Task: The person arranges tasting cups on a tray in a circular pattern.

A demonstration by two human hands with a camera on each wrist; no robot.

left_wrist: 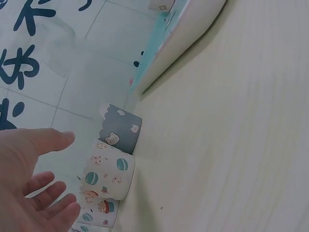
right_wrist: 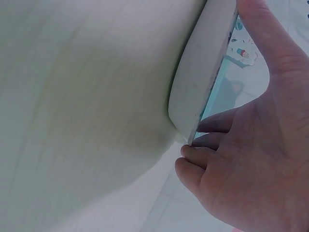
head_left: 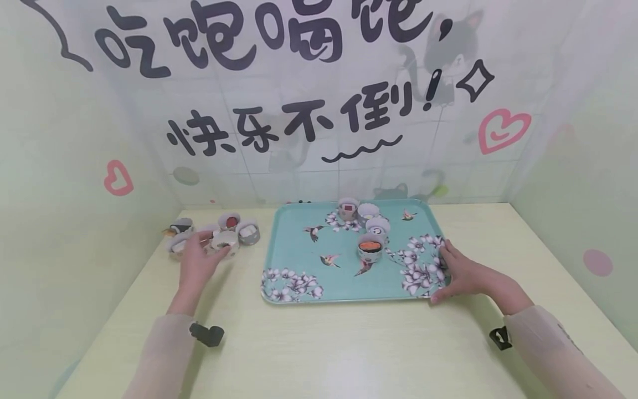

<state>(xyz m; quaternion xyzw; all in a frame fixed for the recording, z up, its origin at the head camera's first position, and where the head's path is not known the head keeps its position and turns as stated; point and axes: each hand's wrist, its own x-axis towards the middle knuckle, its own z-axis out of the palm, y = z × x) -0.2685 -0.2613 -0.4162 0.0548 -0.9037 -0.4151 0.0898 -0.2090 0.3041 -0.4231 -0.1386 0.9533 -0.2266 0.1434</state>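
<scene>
At the left of the table, my left hand (head_left: 198, 260) reaches over a group of paper baking cups, with thumb and fingers spread on either side of a pale cup (head_left: 225, 242). In the left wrist view a gap shows between the thumb and the printed cup (left_wrist: 110, 169); a grey bear-print cup (left_wrist: 120, 128) stands beside it. My right hand (head_left: 466, 274) holds the near right corner of a turquoise tray (head_left: 294, 233), thumb at the front edge and fingers at the right side. In the right wrist view its fingertips curl at the tray's rim (right_wrist: 200, 87).
On the tray several filled cups stand in a line, the nearest holding an orange-topped piece (head_left: 370, 246). More cups sit by the left hand, among them one with a red filling (head_left: 231, 222). A lettered curtain (head_left: 309, 172) hangs behind the table (head_left: 319, 349), with pale walls on both sides.
</scene>
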